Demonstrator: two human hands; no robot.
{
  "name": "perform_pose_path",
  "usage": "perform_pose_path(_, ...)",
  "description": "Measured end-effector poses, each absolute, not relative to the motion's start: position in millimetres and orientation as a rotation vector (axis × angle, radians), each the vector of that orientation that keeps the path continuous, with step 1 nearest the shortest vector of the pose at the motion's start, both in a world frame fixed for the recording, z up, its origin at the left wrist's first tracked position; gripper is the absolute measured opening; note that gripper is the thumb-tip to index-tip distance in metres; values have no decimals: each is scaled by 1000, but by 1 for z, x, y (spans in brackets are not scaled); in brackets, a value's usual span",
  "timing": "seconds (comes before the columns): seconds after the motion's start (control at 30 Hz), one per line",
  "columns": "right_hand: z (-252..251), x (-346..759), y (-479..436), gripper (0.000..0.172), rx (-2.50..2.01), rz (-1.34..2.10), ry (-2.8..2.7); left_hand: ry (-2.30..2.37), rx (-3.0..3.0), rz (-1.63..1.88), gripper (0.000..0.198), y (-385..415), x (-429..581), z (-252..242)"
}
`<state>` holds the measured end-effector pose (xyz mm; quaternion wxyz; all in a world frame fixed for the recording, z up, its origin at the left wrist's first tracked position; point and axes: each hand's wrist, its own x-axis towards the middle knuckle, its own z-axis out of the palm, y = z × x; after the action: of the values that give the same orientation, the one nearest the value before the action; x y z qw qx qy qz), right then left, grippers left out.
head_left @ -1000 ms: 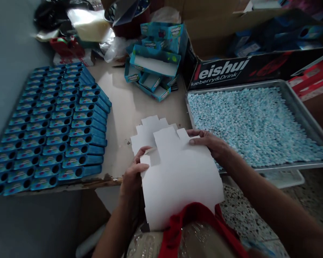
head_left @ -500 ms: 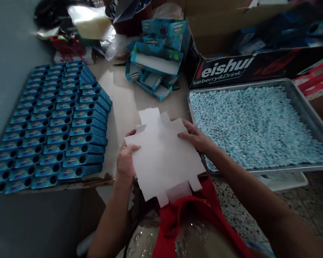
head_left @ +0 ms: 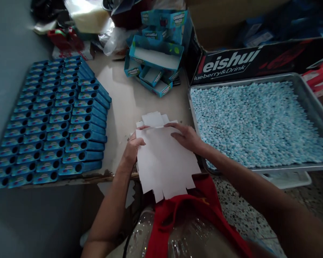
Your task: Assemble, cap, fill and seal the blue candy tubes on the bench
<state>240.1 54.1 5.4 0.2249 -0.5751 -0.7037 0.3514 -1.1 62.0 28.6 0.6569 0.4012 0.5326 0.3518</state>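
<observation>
Over the near edge of the table (head_left: pixel 121 100), the left hand (head_left: pixel 133 146) pinches the left side of a white card blank (head_left: pixel 167 161), probably light, springy and easily creased, best taken by its edges. The right hand (head_left: pixel 187 137) grips its far edge.

Card blank (head_left: pixel 167 161) is held by left hand (head_left: pixel 133 145) and right hand (head_left: pixel 187 138) at near edge of table (head_left: pixel 118 93). Boxes (head_left: pixel 54 118) are lined up in rows at left; open trays (head_left: pixel 156 53) are piled behind blank. Small pieces (head_left: pixel 255 125) are spread in large tray (head_left: pixel 310 104) at right, carton (head_left: pixel 228 64) placed behind it.
</observation>
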Motion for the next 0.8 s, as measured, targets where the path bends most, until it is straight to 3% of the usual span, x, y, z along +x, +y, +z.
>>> perform_pose_path(0.1, 11, 237, 58, 43, -1752, 805, -2081, 1107, 955, 770, 64, 66, 3, 26)
perform_pose_path(0.3, 26, 223, 55, 36, -1975, 644, -2168, 1288, 1249, 1059, 66, 67, 23, 4)
perform_pose_path(0.43, 25, 215, 47, 36, -2034, 574, -2082, 1423, 1439, 1135, 33, 64, 50, 8)
perform_pose_path(0.47, 23, 215, 46, 37, -2038, 562, -2054, 1466, 1437, 1165, 33, 64, 56, 10)
perform_pose_path(0.6, 18, 221, 46, 40, -1936, 586, -2072, 1578, 1291, 1211, 47, 67, 69, 17)
perform_pose_path(0.73, 17, 236, 47, 46, -1829, 736, -2077, 1520, 1273, 1078, 22, 71, 58, 19)
perform_pose_path(0.8, 17, 243, 50, 44, -1745, 775, -2111, 1481, 1284, 982, 26, 72, 49, 19)
